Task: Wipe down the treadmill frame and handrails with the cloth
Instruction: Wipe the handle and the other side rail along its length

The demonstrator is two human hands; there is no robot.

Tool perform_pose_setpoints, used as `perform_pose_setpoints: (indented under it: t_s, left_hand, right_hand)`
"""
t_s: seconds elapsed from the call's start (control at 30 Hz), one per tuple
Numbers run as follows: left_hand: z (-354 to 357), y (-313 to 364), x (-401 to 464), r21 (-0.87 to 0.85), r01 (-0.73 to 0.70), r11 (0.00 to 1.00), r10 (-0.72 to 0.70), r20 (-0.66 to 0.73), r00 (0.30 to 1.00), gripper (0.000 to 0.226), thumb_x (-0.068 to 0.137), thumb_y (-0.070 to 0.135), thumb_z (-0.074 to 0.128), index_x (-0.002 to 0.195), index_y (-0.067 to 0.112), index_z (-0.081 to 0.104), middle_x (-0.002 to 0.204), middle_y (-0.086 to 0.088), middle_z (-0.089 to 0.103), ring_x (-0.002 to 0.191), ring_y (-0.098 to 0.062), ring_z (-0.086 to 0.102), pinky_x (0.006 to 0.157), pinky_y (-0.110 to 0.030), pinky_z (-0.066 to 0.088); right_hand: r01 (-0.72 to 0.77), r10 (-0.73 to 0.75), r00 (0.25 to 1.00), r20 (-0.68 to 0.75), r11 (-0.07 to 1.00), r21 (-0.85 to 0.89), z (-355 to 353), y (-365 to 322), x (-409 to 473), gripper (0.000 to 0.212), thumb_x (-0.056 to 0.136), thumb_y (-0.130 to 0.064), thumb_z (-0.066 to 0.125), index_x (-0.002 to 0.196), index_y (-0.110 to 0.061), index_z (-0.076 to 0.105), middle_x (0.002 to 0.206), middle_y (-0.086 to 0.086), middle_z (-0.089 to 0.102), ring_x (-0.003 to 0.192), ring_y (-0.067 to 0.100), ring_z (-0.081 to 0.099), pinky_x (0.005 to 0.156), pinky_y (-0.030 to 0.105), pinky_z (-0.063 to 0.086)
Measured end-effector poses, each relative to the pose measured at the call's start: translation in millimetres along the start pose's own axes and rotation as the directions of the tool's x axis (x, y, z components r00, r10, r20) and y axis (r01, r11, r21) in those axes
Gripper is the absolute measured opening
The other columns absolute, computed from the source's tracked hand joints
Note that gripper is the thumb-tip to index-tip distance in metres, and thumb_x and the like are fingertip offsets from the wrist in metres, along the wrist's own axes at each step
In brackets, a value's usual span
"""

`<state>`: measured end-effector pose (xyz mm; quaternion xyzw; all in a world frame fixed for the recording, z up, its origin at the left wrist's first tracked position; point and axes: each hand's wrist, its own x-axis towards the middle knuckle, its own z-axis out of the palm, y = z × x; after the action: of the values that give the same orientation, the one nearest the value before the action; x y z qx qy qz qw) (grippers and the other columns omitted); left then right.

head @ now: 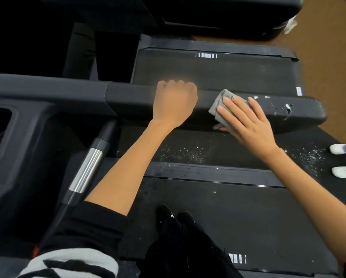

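Note:
A thick black handrail (128, 99) of the treadmill runs across the middle of the view, its right end worn and flecked with white. My left hand (175, 101) grips the rail from above, fingers curled over its far side. Just to the right, my right hand (246, 121) presses a folded grey cloth (221, 105) flat against the rail's near face, fingers straight; the thumb is hidden below the rail.
Below lies the treadmill belt (218, 213), with white specks on the side rail (188, 169). A chrome-banded grip bar (86, 169) slants at left beside the console frame (17, 125). Another person's white shoes (341, 159) stand at the right edge. A second treadmill (218, 71) lies beyond.

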<state>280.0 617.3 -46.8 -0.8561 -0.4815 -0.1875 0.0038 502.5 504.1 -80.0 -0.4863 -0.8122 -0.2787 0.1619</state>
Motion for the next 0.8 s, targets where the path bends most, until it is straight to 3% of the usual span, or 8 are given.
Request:
perform_pose_setpoints:
  t_s: [0.1,0.2,0.43,0.63,0.8]
  left_hand:
    - [-0.9,-3.7,-1.3,-0.021,-0.031,0.999,0.032,0.016,0.999,0.044,0.098,0.035,0.023,0.105,0.019,0.064,0.084,0.003,0.066,0.074,-0.017,0.055,0.081,-0.035,0.037]
    - [-1.7,-5.1,-1.7,-0.027,-0.04,0.999,0.04,0.018,0.999,0.045,0.098,0.035,0.022,0.107,0.019,0.064,0.085,0.002,0.066,0.075,-0.018,0.055,0.082,-0.036,0.037]
    - [-1.9,-2.6,-2.2,-0.027,-0.019,0.999,0.02,0.027,0.999,0.045,0.098,0.035,0.023,0.108,0.02,0.064,0.087,0.003,0.067,0.077,-0.018,0.057,0.084,-0.036,0.037]
    - [-5.7,-2.7,-1.1,-0.038,-0.017,0.999,0.019,0.05,0.999,0.049,0.097,0.036,0.019,0.108,0.018,0.063,0.087,0.001,0.067,0.077,-0.019,0.056,0.083,-0.036,0.037]
    - [-8.5,-4.3,0.3,-0.034,0.02,0.999,-0.017,0.094,0.995,0.047,0.097,0.036,0.022,0.107,0.018,0.064,0.089,0.001,0.068,0.08,-0.017,0.057,0.089,-0.038,0.037]
  right_hand:
    - [0.046,-0.047,0.998,0.051,0.999,0.005,-4.1,16.1,-13.9,0.062,0.091,0.002,0.058,0.148,-0.015,0.039,0.153,0.004,0.037,0.142,0.022,0.033,0.117,0.045,0.025]
    - [-0.054,0.057,0.998,-0.024,0.995,0.088,-3.8,11.0,-8.8,0.064,0.087,0.011,0.055,0.143,-0.018,0.047,0.146,0.0,0.048,0.134,0.019,0.045,0.113,0.041,0.03]
    - [-0.18,0.194,0.979,-0.054,0.964,0.196,-9.1,2.1,9.2,0.038,0.095,-0.026,0.066,0.131,-0.015,0.06,0.136,0.001,0.058,0.124,0.021,0.055,0.103,0.041,0.038]
    - [-0.233,0.254,0.966,-0.046,0.934,0.27,-14.1,-2.0,14.0,0.03,0.099,-0.007,0.056,0.128,-0.011,0.062,0.131,0.004,0.062,0.12,0.023,0.058,0.102,0.034,0.035]
    - [-0.433,0.45,0.893,0.014,0.85,0.299,-18.8,-11.6,35.4,0.03,0.103,-0.024,0.047,0.127,-0.011,0.06,0.127,0.002,0.063,0.124,0.022,0.055,0.109,0.043,0.035]
